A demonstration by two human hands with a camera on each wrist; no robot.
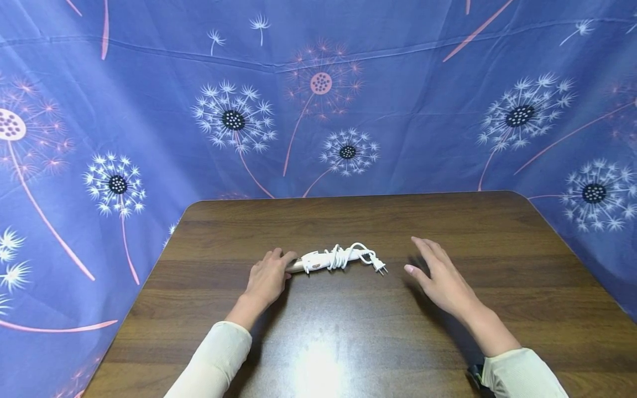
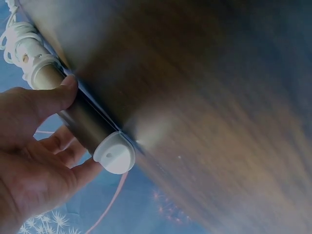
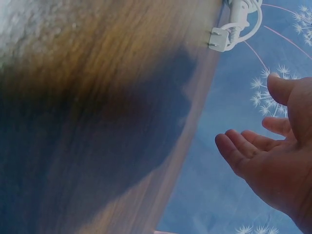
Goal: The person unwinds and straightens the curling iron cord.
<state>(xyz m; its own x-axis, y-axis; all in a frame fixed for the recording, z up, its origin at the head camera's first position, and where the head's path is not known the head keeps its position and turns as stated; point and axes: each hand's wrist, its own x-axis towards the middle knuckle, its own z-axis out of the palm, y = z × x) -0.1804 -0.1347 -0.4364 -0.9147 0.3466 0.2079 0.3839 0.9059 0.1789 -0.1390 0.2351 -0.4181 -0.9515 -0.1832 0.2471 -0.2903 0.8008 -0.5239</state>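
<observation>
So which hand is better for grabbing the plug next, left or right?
Probably the right hand. It holds nothing and is nearer the plug, with only bare table between them. The left hand holds the barrel, away at the other end.

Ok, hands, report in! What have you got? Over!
Left hand holding hair iron. Right hand open, holding nothing. Cord wound round the iron. Nothing visible between right hand and plug.
</observation>
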